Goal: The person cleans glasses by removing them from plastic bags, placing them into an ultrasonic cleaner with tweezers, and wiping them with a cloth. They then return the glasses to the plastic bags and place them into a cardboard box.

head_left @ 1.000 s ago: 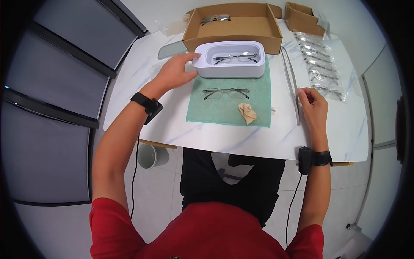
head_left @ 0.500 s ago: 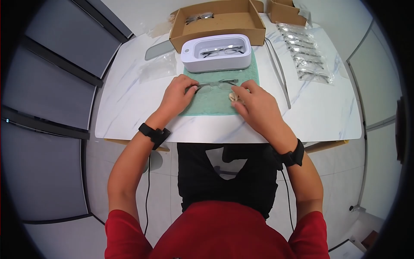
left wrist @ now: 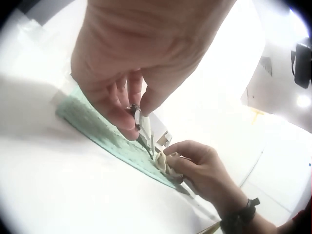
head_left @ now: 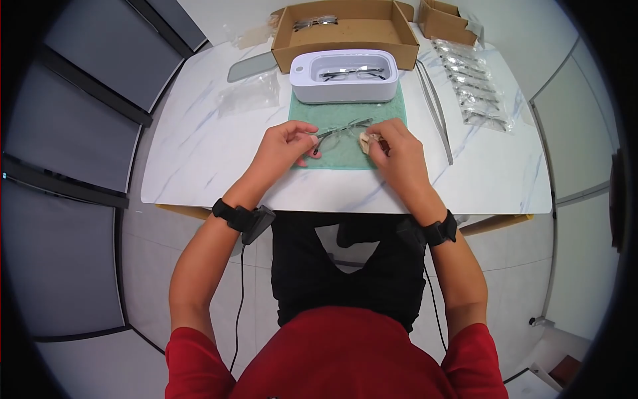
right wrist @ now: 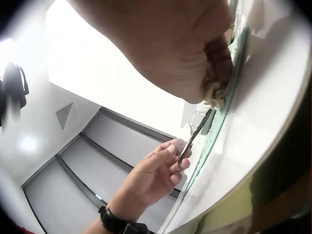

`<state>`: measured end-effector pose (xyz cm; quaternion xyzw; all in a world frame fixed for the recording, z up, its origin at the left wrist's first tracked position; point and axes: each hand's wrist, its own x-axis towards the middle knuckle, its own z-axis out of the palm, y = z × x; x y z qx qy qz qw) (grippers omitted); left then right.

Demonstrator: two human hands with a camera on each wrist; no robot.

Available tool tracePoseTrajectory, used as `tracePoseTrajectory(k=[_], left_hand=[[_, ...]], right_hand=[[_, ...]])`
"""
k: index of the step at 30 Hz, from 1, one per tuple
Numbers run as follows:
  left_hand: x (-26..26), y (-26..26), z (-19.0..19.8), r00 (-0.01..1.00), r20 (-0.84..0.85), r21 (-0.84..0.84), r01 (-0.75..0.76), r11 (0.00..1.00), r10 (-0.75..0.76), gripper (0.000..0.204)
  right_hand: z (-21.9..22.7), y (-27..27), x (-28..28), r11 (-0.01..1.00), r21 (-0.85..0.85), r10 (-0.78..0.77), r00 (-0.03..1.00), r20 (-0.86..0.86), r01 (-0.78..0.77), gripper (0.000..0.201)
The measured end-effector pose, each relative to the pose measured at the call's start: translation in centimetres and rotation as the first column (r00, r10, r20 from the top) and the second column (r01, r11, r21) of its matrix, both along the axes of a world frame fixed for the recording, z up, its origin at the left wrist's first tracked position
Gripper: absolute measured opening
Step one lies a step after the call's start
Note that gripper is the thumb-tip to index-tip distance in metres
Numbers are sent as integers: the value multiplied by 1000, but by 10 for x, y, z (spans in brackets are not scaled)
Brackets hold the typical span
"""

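Observation:
A pair of thin-rimmed eyeglasses (head_left: 359,124) is held over the green towel (head_left: 302,112). My left hand (head_left: 282,147) pinches one end of the glasses between thumb and fingers; the left wrist view shows the dark frame end (left wrist: 135,108) in that grip. At the opposite end, my right hand (head_left: 401,151) pinches a crumpled beige cloth (head_left: 365,141), close against the glasses. In the right wrist view a dark temple arm (right wrist: 197,129) runs from the left fingers up to the cloth, which the right hand partly hides.
Behind the hands stands a white oval-cornered basin (head_left: 345,93) with another pair of glasses (head_left: 352,73) inside. Farther back is a cardboard box (head_left: 372,33). Bagged glasses (head_left: 475,86) line the right side, near a long grey metal strip (head_left: 435,116). A clear bag (head_left: 249,96) lies left.
My left hand has left the basin and taken the glasses by one end, lifting them from the towel. The right hand has come from beside the metal strip and picked up the cloth.

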<state>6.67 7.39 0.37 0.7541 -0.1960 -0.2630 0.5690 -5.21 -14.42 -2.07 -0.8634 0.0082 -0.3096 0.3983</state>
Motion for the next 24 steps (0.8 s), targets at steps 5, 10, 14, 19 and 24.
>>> tracePoseTrajectory(k=[5,10,14,19,24], left_hand=[[-7,-7,-2,974,-226,-85,-50,995,30,26],[-24,-6,13,985,-168,-98,-65,993,47,25],[-26,-4,4,989,-138,-146,-73,987,53,23],[-40,1,10,987,-159,-165,-45,985,19,21],[-44,0,6,965,-262,-242,-73,967,7,20]], right_hand=[[6,37,10,989,-110,117,969,217,-95,20],[0,29,34,984,-174,62,975,215,-24,21],[4,31,26,955,-281,169,947,272,-90,16],[14,-4,32,980,-190,-19,976,217,61,15],[18,8,21,943,-328,169,931,323,-58,15]])
